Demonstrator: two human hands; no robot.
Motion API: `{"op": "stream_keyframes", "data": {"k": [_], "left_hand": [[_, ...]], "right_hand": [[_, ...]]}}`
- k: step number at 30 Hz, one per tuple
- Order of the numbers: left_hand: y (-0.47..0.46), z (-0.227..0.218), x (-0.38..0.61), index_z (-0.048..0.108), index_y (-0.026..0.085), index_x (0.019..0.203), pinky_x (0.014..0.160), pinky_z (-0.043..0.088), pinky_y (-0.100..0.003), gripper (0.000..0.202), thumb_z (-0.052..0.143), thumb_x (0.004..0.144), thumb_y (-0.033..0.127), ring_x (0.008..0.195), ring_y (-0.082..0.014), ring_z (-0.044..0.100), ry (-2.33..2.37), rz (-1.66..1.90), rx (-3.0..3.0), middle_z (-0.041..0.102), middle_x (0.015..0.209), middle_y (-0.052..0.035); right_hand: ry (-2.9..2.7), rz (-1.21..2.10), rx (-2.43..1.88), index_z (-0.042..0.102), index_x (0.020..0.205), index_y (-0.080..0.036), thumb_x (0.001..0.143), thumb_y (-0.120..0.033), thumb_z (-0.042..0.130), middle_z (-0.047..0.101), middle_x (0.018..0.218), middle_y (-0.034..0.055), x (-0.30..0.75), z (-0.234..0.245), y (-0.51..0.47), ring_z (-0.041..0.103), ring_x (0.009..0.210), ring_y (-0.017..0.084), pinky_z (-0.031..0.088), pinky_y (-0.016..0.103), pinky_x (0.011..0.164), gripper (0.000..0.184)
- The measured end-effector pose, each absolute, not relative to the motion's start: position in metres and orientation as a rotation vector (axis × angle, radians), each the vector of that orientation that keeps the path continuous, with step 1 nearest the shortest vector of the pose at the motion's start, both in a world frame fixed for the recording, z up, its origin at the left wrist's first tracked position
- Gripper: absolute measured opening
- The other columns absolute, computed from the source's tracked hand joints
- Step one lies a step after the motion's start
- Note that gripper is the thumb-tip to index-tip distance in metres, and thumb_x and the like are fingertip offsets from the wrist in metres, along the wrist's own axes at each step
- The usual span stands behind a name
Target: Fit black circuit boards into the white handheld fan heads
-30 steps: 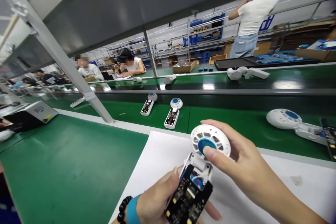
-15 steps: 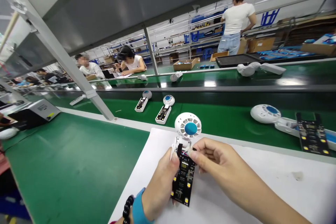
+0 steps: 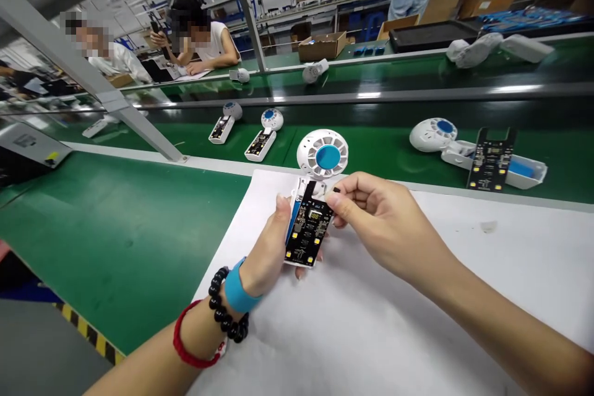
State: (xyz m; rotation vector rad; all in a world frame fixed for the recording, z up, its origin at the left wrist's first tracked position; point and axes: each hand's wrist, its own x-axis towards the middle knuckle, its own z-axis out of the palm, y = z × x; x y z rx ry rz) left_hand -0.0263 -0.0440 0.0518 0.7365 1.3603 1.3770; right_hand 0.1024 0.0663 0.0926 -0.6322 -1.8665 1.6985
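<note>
A white handheld fan (image 3: 322,153) with a round slotted head and blue centre is held over the white paper. My left hand (image 3: 266,238) wraps round its handle from the left and below, thumb along the left edge. Over the handle lies a black circuit board (image 3: 307,234) with yellow-and-white LEDs and a small display, slightly skewed. A blue strip (image 3: 293,223) inside the handle shows along the board's left side. My right hand (image 3: 385,213) pinches the board's upper right prong between thumb and fingers. White material near the fan's neck is partly hidden by those fingers.
White paper (image 3: 445,284) covers the green bench (image 3: 120,229). Beyond lies a green conveyor (image 3: 371,158) with several fans and another circuit board (image 3: 490,161) leaning on an opened handle. A metal post (image 3: 125,117) rises at left. Two people sit opposite; another stands behind.
The view has tilted down. The circuit board has moved up and lies more over the handle. My left thumb has left the board's face for the handle's left side; my right hand keeps its pinch.
</note>
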Motion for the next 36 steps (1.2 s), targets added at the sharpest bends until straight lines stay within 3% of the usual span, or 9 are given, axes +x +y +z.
{"op": "stream_keyframes", "data": {"k": [5,10,21,25,27,30,34,36], "left_hand": [[-0.047,0.049,-0.029,0.059,0.016,0.107,0.032,0.045,-0.02,0.078,0.022,0.086,0.081,0.046,-0.0143,0.058,1.372,1.378,0.798,0.065,0.072,-0.0064],[-0.049,0.049,-0.028,0.052,0.018,0.113,0.035,0.05,-0.021,0.075,0.037,0.08,0.084,0.051,-0.0167,0.061,1.365,1.417,0.857,0.063,0.067,-0.0035],[-0.05,0.056,-0.024,0.049,0.016,0.116,0.035,0.044,-0.021,0.082,0.048,0.073,0.086,0.047,-0.014,0.056,1.426,1.515,0.984,0.058,0.067,-0.0016],[-0.051,0.053,-0.025,0.057,0.015,0.11,0.066,0.056,-0.029,0.073,0.05,0.079,0.08,0.079,-0.0209,0.065,1.399,1.718,1.231,0.065,0.09,-0.0077],[-0.053,0.049,-0.026,0.059,0.017,0.116,0.079,0.056,-0.033,0.071,0.05,0.081,0.078,0.097,-0.0261,0.064,1.339,1.765,1.327,0.066,0.102,-0.0095],[-0.056,0.044,-0.027,0.053,0.021,0.131,0.085,0.055,-0.036,0.073,0.05,0.083,0.076,0.11,-0.0301,0.06,1.266,1.733,1.349,0.065,0.111,-0.01],[-0.058,0.046,-0.028,0.051,0.02,0.133,0.095,0.051,-0.039,0.072,0.047,0.085,0.074,0.116,-0.0314,0.058,1.225,1.689,1.47,0.063,0.119,-0.0105],[-0.057,0.049,-0.028,0.052,0.02,0.131,0.094,0.051,-0.039,0.07,0.048,0.085,0.073,0.114,-0.0305,0.059,1.241,1.655,1.483,0.062,0.12,-0.0108]], "right_hand": [[-1.927,1.651,-0.598,0.058,0.075,-0.019,0.093,-0.025,0.059,0.064,0.068,-0.0011,0.103,0.091,0.064,0.062,0.061,0.013,0.05,0.022,0.055,0.019],[-2.014,1.447,-0.53,0.058,0.078,-0.02,0.093,-0.021,0.058,0.063,0.071,-0.0027,0.103,0.089,0.058,0.059,0.063,0.011,0.047,0.022,0.058,0.015],[-2.111,1.267,-0.385,0.058,0.079,-0.021,0.094,-0.017,0.059,0.063,0.071,-0.0033,0.11,0.091,0.053,0.057,0.063,0.011,0.043,0.02,0.056,0.015],[-2.145,1.106,-0.136,0.064,0.096,-0.021,0.093,-0.021,0.064,0.067,0.083,-0.0005,0.113,0.09,0.058,0.061,0.075,0.014,0.048,0.023,0.067,0.004],[-2.211,1.044,-0.023,0.065,0.11,-0.021,0.093,-0.026,0.065,0.068,0.081,-0.0008,0.115,0.09,0.061,0.062,0.07,0.013,0.048,0.023,0.065,0.017],[-2.323,0.981,0.117,0.065,0.119,-0.023,0.095,-0.028,0.062,0.07,0.074,-0.0022,0.119,0.09,0.064,0.063,0.062,0.013,0.049,0.023,0.06,0.025],[-2.454,0.872,0.221,0.056,0.137,-0.035,0.098,-0.029,0.056,0.074,0.11,0.0005,0.123,0.089,0.069,0.071,0.087,0.019,0.056,0.03,0.077,0.04],[-2.488,0.788,0.214,0.055,0.138,-0.036,0.098,-0.033,0.055,0.073,0.115,0.0012,0.124,0.089,0.072,0.072,0.088,0.02,0.056,0.033,0.078,0.04]]}}
